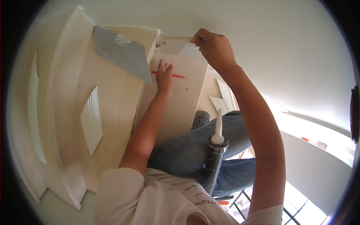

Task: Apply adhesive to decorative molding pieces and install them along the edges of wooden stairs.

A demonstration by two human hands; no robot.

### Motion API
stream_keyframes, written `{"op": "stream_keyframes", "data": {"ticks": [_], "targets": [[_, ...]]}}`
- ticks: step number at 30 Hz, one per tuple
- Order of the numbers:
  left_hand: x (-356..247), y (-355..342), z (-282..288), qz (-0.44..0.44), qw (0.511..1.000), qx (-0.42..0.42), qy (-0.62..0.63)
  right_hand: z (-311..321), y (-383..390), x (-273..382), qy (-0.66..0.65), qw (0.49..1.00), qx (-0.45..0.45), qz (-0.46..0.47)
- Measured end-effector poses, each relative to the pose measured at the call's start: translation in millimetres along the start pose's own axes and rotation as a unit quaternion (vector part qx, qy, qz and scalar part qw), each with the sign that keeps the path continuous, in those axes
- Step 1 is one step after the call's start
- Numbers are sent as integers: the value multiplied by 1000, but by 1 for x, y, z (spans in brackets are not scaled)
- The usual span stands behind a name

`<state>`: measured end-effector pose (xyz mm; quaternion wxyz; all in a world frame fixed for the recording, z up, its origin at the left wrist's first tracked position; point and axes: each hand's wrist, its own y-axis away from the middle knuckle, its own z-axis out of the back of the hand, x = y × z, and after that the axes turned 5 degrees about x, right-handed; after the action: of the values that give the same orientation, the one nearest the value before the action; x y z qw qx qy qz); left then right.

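My left hand (164, 78) lies palm down over a pale wooden stair tread (176, 101), fingers stretched forward. A red pencil (177, 76) runs under it, showing on both sides. Against the wall, my right hand (215, 47) is closed, fingertips pinching the upper right edge of a white grooved panel (174, 45) that stands at the back of the tread. Its fingertips are partly hidden. A grey slanted board (122, 52) with a white smear rests left of my left hand.
A white grooved offcut (92, 122) lies on the step to the left. In front of my body a black caulking gun (214, 165) points up with its white nozzle (218, 131). More white pieces (221, 101) lie beyond my knee. A white wall (285, 56) curves along the right.
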<state>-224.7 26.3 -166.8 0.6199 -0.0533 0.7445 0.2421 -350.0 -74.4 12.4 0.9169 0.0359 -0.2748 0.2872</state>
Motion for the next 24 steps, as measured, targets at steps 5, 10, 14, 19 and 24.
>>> {"op": "stream_keyframes", "data": {"ticks": [5,10,14,19,24], "targets": [[14,-34,3,8,975,42,219,-12,-9,4,-3,1000,1,20],[1,-33,-11,-19,953,36,299,-18,-7,-1,-8,999,-22,49],[-7,-33,-8,-38,946,62,316,-22,-12,-4,15,994,-56,92],[-5,-42,-7,-65,944,62,317,-20,-18,1,17,994,-50,92],[-2,-48,-11,-59,940,48,333,-22,-24,3,39,987,-87,127]]}}
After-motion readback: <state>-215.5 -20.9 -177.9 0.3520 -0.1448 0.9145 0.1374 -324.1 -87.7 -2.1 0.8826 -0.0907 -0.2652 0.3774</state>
